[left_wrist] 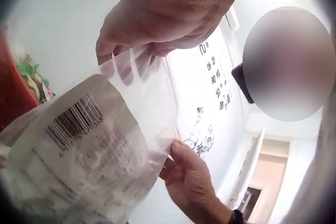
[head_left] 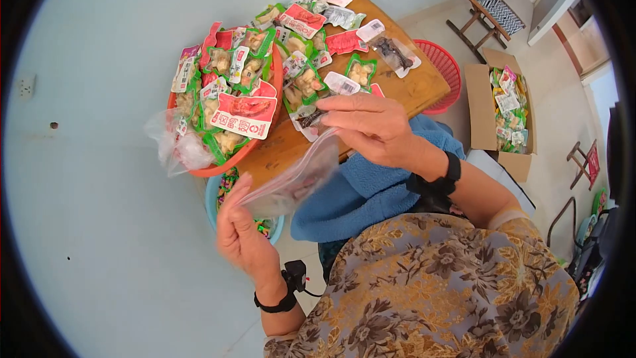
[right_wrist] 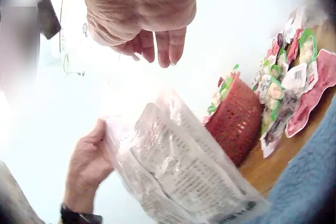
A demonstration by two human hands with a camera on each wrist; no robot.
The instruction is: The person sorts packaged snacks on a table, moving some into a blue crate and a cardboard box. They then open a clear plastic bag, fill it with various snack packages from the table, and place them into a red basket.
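Note:
A clear plastic zip bag [head_left: 291, 185] with a printed back and a barcode [left_wrist: 75, 122] is stretched between both hands above the lap. My left hand [head_left: 248, 232] grips one end of its upper edge; in the left wrist view its fingers show through the film. At the opposite corner my right hand [head_left: 374, 126] pinches the edge between thumb and fingers. Seen from the right wrist, the right hand's fingertips [right_wrist: 163, 56] point down over the bag's bright upper part, where glare hides the film. Dark contents show dimly through the bag.
Vacuum-packed snack pouches [head_left: 242, 116] heap over a red basket [head_left: 278, 86] on the wooden table [head_left: 414, 89]. More pouches lie beside it. A blue basin [head_left: 212, 199] stands below, a red basket [head_left: 447, 69] behind the table, and a cardboard box [head_left: 480, 103] of packets on the floor.

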